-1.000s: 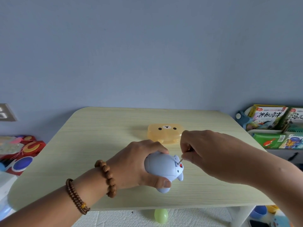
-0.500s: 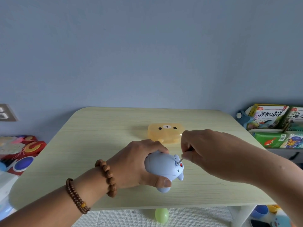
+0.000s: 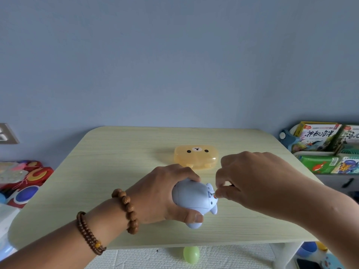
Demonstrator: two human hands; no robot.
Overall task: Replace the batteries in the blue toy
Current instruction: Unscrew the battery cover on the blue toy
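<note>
The pale blue toy [image 3: 192, 199] lies on its side on the light wooden table [image 3: 116, 171], near the front edge. My left hand [image 3: 161, 195] grips its body, thumb at the near side and fingers over the top. My right hand [image 3: 246, 181] pinches a small screwdriver whose thin metal tip [image 3: 213, 193] meets the right end of the toy. Most of the tool is hidden inside my fingers.
A translucent orange box with a bear face [image 3: 196, 159] sits closed just behind the hands. Under the table's front edge a green ball [image 3: 191, 253] lies on the white mat. Picture books [image 3: 322, 144] stand at the right, colourful toys [image 3: 23, 179] at the left.
My right hand has turned slightly at the toy's end and sits a little closer to it. The left hand and the toy have stayed in place.
</note>
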